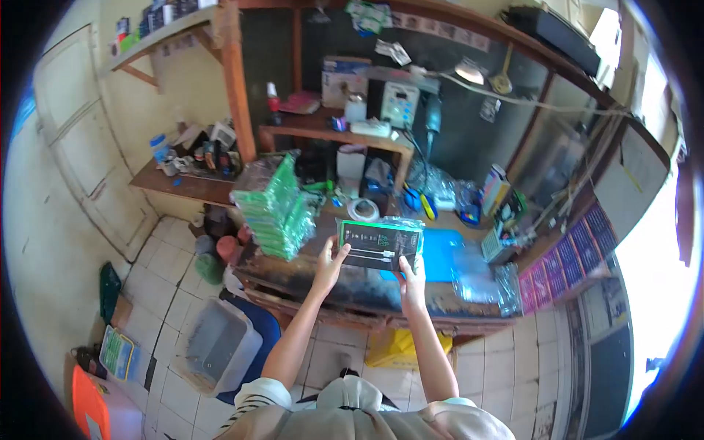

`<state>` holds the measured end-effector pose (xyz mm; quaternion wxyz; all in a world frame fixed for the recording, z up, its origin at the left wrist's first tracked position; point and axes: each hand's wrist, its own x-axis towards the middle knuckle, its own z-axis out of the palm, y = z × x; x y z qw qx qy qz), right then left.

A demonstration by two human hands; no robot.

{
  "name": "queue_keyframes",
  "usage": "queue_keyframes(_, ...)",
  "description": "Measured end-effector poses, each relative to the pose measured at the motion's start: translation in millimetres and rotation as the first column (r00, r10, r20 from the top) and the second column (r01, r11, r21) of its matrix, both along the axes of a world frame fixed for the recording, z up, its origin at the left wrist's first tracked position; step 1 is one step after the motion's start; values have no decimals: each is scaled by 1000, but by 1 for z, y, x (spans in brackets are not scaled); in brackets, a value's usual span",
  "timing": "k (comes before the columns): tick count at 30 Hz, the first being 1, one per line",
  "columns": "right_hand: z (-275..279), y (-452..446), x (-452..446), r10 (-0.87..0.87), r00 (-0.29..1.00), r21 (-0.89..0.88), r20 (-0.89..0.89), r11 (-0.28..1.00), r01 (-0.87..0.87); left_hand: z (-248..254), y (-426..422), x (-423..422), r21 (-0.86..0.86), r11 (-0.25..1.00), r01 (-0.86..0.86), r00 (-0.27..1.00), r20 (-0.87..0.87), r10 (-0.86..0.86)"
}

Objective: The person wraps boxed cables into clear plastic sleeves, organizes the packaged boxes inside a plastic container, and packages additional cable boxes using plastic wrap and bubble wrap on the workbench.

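Observation:
Between my two hands is a dark boxed cable pack point(367, 238) with green edges, clear plastic around it and a white cable pictured on its face. My left hand point(332, 265) grips its left side, thumb on the front. On the right lower edge, my right hand point(411, 277) holds it the same way. The pack is held up above the desk, its printed face toward me. A tall stack of green-edged packs point(273, 213) in clear plastic stands on the desk to the left. Behind the held pack lies a roll of tape point(363, 210).
A blue mat point(440, 249) and clear plastic bags point(477, 275) lie on the desk's right side. Behind stands a raised shelf point(323, 128) with a soldering station point(398, 105). A grey bin point(216, 348) is on the floor at left, a yellow bag point(400, 347) under the desk.

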<state>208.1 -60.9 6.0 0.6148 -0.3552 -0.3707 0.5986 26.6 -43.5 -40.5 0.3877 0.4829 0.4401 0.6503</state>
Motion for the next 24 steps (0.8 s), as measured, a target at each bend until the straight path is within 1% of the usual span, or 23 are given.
queue_keyframes(1,-14,-3,12,22,1000,-6,15,1000,-21,-7,-5,13,24,999,-26,1000,-1,26)
queue_keyframes(2,-28,-9,24,-5,1000,-23,15,1000,6,-16,-11,22,7,1000,1,1000,-2,-1)
queue_keyframes(4,-49,-14,48,31,995,-189,-98,981,-49,-41,-13,35,-75,997,33,993,-113,-41)
queue_keyframes(5,-57,-13,58,36,961,-228,-273,968,-101,-56,-13,39,-105,994,30,985,-169,-48)
queue_keyframes(6,-67,-10,73,78,915,-203,-395,964,-170,-64,-15,42,-114,993,36,983,-172,-56)
queue_keyframes(8,-102,6,96,-99,936,-216,-337,976,25,-72,-17,52,-195,977,85,995,-42,-95)
queue_keyframes(9,-96,9,103,-140,881,-241,-451,970,31,-68,-19,56,-195,975,109,993,-29,-116)
queue_keyframes(10,-90,13,110,-143,880,-241,-452,970,33,-64,-20,61,-195,974,111,992,-30,-119)
queue_keyframes(12,-83,21,123,-258,852,-288,-455,948,133,-60,-22,72,-224,973,59,998,32,-54)
queue_keyframes(13,-95,31,135,-256,857,-255,-447,955,153,-58,-19,76,-232,973,12,1000,10,-10)
queue_keyframes(14,-98,39,147,-254,857,-252,-448,956,151,-56,-20,80,-310,949,56,995,98,-26)
queue_keyframes(16,-102,48,165,-274,894,-164,-353,959,229,-52,-19,88,-332,942,41,984,179,20)
queue_keyframes(17,-104,53,176,-270,922,-130,-278,961,242,-59,-13,89,-300,954,-24,991,121,63)
queue_keyframes(18,-97,55,183,-263,922,-134,-283,963,233,-57,-12,92,-294,955,-29,982,167,82)
queue_keyframes(20,-79,59,192,-260,943,-106,-210,964,243,-56,-7,95,-277,959,-51,964,237,120)
queue_keyframes(21,-83,65,196,-249,962,-34,-113,968,247,-48,-7,98,-275,959,-68,965,227,133)
queue_keyframes(22,-88,72,197,-241,963,-39,-121,971,238,-36,-9,105,-258,955,-148,963,183,199)
queue_keyframes(23,-95,76,200,-235,970,-23,61,971,237,-30,-12,111,-245,943,-224,953,146,264)
queue_keyframes(24,-94,75,202,-220,943,-5,248,974,229,-34,-11,112,-256,938,-232,950,148,276)
